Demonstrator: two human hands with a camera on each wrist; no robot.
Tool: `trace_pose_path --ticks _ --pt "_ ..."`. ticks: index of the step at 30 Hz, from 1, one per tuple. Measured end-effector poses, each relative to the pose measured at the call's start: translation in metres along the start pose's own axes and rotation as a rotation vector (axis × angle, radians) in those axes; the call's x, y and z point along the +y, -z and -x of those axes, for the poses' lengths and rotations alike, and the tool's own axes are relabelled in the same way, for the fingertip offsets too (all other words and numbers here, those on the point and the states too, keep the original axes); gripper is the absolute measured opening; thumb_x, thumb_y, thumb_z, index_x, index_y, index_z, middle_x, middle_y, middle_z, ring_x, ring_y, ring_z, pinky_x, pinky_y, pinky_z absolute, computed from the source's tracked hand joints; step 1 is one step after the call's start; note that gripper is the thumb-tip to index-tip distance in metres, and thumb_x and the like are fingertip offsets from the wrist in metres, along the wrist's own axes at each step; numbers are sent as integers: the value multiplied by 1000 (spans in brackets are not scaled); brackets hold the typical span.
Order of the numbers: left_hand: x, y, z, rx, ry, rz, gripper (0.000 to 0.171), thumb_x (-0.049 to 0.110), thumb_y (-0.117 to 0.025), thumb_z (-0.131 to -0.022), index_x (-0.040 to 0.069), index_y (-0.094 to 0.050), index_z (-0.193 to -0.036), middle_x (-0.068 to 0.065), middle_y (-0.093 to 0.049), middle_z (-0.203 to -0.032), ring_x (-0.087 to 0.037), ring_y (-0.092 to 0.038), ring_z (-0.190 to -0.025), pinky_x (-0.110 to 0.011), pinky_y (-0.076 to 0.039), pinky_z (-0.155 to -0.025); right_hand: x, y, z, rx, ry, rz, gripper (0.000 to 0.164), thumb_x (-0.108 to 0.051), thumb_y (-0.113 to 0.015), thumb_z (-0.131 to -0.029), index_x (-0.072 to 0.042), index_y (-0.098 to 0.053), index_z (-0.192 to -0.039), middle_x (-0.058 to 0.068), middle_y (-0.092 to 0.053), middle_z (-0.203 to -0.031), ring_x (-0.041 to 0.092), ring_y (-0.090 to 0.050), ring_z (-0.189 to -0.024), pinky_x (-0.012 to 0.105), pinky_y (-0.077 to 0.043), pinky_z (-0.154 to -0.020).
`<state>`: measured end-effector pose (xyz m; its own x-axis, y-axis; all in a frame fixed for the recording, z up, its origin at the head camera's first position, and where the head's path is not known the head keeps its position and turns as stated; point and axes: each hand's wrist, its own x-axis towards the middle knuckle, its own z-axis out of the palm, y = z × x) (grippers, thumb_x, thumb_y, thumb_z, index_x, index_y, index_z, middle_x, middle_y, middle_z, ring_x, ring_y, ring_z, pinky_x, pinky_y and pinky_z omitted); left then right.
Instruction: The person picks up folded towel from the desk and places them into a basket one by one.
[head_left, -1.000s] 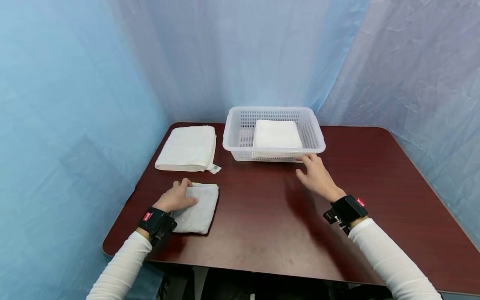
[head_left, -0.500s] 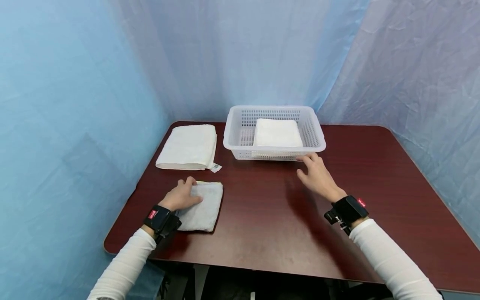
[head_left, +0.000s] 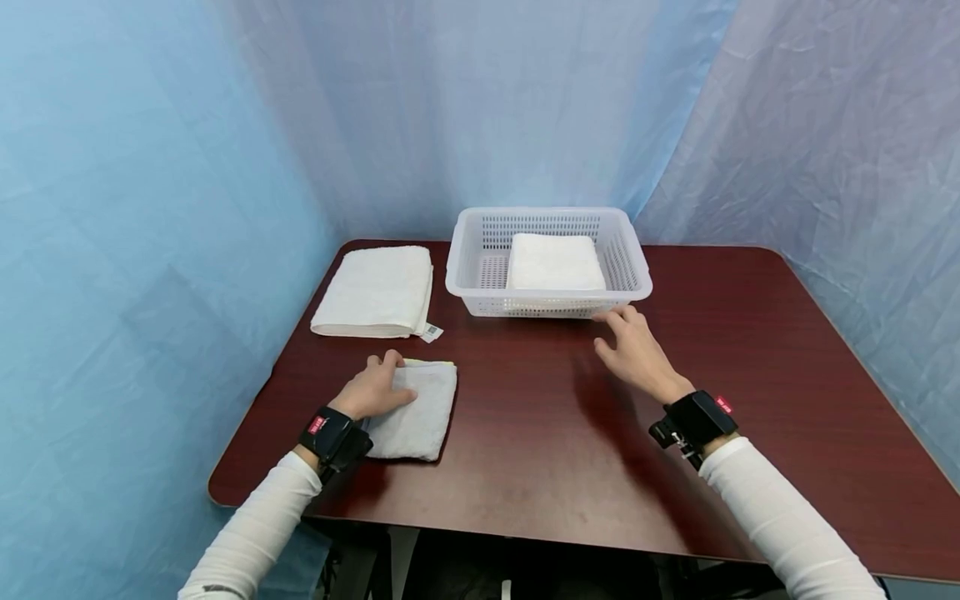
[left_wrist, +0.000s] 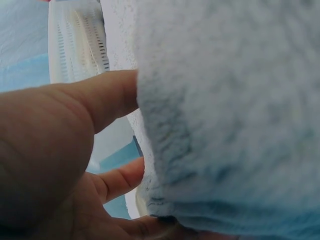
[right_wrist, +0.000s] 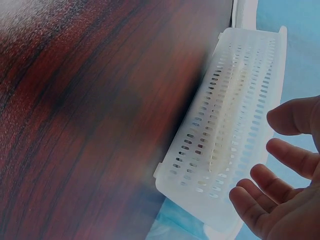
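A small light grey folded towel [head_left: 423, 417] is near the front left of the table, gripped along its left side by my left hand [head_left: 373, 392]. In the left wrist view, the thumb meets the towel's edge [left_wrist: 225, 100] and the other fingers reach round its lower layers, their tips partly hidden. My right hand [head_left: 636, 354] holds nothing; its fingers are spread and slightly bent just in front of the white perforated basket [head_left: 555, 302]. In the right wrist view a small gap seems to part the fingers from the basket wall [right_wrist: 200, 135]. Inside the basket lies a white folded towel [head_left: 557, 262].
A larger white folded towel [head_left: 372, 292] with a tag [head_left: 431, 332] lies at the back left, behind the grey one. The dark red wooden table [head_left: 525, 467] has its front edge near the arms. Blue cloth sheets [head_left: 540, 100] hang behind and at the sides.
My left hand has moved a little to the right, and the grey towel has come with it. The right hand has stayed in front of the basket.
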<state>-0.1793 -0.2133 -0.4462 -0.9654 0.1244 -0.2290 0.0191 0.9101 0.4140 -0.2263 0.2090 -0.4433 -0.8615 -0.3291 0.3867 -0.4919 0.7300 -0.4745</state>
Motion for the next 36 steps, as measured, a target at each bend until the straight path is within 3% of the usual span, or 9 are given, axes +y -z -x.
trace_pose_path --ticks 22,36 --pt "18 -7 -11 -41 -27 35 59 31 -71 -91 6 -37 -133 -29 -41 -125 -31 -58 -82 -43 -49 -74 1 0 5 -39 -37 -12 34 -3 -60 -92 8 -59 -125 27 -49 -119 44 -43 -113 55 -39 -92" --pt "27 -11 -16 -16 31 62 79 29 -73 -90 4 -24 -148 -33 -43 -134 -40 -59 -105 -51 -49 -86 2 -2 7 -27 -48 -2 32 -2 -60 -92 7 -61 -122 27 -49 -119 45 -44 -114 56 -38 -94"
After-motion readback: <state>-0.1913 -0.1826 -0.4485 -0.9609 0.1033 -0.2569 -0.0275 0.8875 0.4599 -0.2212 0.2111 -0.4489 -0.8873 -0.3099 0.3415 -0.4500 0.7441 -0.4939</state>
